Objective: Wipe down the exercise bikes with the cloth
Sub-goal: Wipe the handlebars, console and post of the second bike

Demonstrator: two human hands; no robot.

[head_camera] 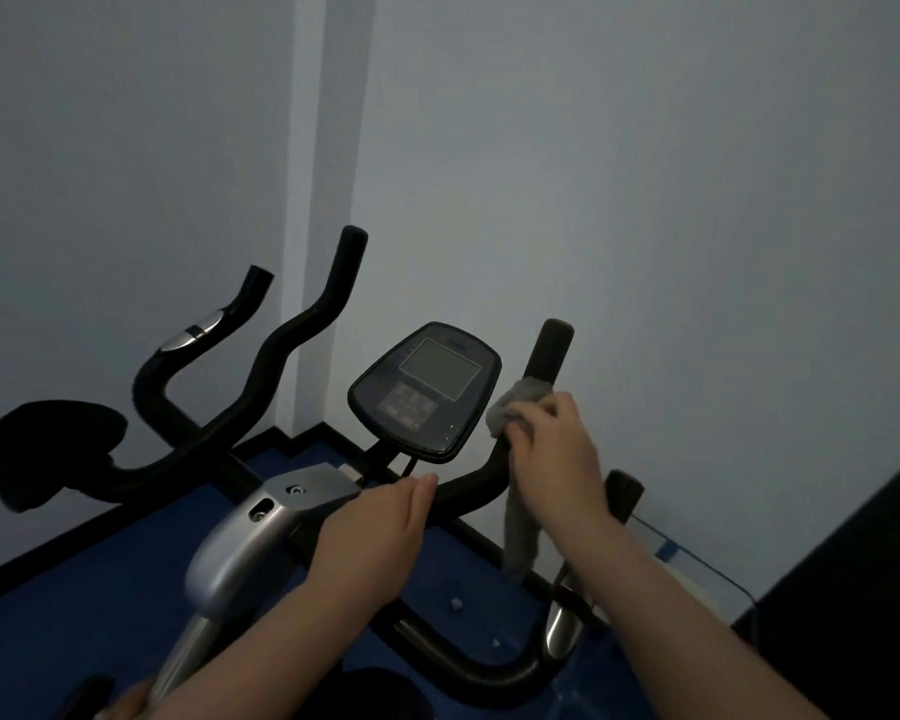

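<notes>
The right hand point(557, 449) is gripping a grey cloth point(515, 407) against the right handlebar point(552, 356) of the near exercise bike point(261, 522), its fingers point(523, 433) clamping the cloth around the black bar just below the worn grip end. A loose tail of the cloth is hanging down beneath the hand, in front of the bar's lower curve. The left hand point(380, 527) is resting on the middle of the handlebar, near the silver stem; its fingers are lying straight and together, pointing far and to the right, holding nothing. The console point(427, 389), its screen dark, is sitting between the two hands, slightly farther away. A second bike's handlebars point(281, 345) and black saddle point(53, 449) are standing to the left, by the pale wall point(645, 174). A blue floor point(74, 589) is showing beneath both bikes.
</notes>
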